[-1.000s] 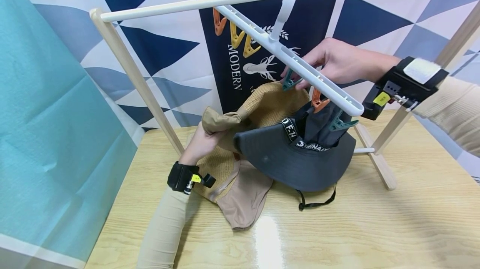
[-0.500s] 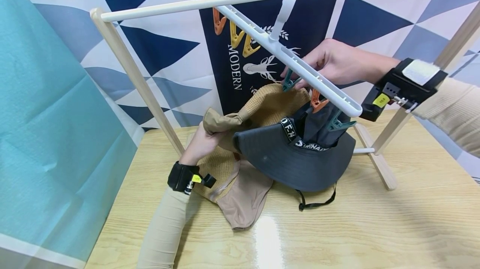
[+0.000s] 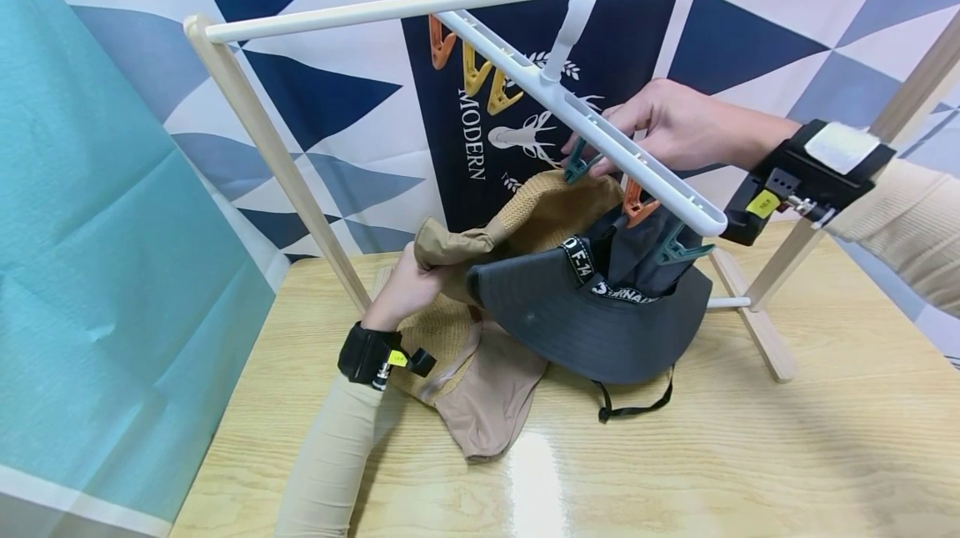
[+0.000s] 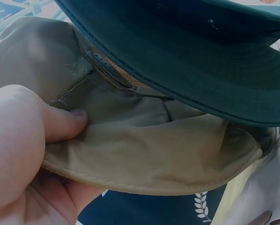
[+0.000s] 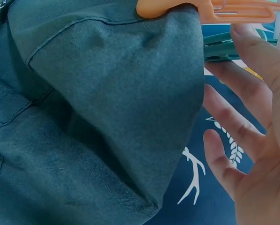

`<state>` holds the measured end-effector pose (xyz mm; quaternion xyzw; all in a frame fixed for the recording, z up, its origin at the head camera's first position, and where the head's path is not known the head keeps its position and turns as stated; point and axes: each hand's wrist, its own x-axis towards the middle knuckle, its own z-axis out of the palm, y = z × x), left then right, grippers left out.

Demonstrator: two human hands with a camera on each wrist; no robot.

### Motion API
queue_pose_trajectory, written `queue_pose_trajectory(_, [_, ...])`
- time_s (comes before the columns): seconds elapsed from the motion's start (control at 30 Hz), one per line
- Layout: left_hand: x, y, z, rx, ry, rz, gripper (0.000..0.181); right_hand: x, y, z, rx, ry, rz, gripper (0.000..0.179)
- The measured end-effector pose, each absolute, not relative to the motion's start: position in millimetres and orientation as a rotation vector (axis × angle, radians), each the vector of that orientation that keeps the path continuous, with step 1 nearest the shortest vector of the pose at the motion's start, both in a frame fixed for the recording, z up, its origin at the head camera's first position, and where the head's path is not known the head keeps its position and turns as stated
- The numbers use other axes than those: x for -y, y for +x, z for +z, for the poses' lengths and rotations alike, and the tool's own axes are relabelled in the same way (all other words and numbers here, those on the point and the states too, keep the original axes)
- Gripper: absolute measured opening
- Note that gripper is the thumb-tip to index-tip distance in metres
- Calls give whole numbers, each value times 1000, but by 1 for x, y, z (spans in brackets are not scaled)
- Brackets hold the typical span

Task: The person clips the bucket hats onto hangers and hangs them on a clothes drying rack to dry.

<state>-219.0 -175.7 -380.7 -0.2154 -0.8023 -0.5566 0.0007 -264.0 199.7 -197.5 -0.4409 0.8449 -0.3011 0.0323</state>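
My left hand (image 3: 408,292) grips the khaki brim of a tan hat (image 3: 558,204), thumb on the inner face and fingers underneath, as the left wrist view shows. The tan hat's woven part rises behind a dark grey wide-brimmed hat (image 3: 585,329). My right hand (image 3: 675,125) pinches a teal clothespin (image 3: 576,164) on the light blue hanger (image 3: 510,58), right at the top edge of the tan hat. In the right wrist view, thumb and index finger meet the teal clip while the other fingers spread. An orange clothespin (image 5: 170,8) bites the dark hat's crown.
A wooden rack (image 3: 277,154) carries the hanger on its white rail (image 3: 390,12). Further back along the hanger hang yellow clips (image 3: 501,92) and another orange one (image 3: 441,42). Below, a tan and beige fabric piece (image 3: 487,396) lies on the wooden table (image 3: 637,471). A patterned cloth stands behind.
Both hands hold almost the same pose. The left hand has shifted very slightly to the right with the tan brim; the right hand stays on the teal clothespin.
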Motion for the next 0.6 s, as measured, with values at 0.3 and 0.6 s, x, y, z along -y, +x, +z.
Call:
queue_pose_trajectory(0.3, [173,-219,-382,2494,-696,-1758,38,-199,-264,-199,-2614,-1367,-911,24])
queue_pose_trajectory(0.6, [172,-220,-382,2536,-680,-1699,38,-200,-267,-200,-2566,-1479,-945,23])
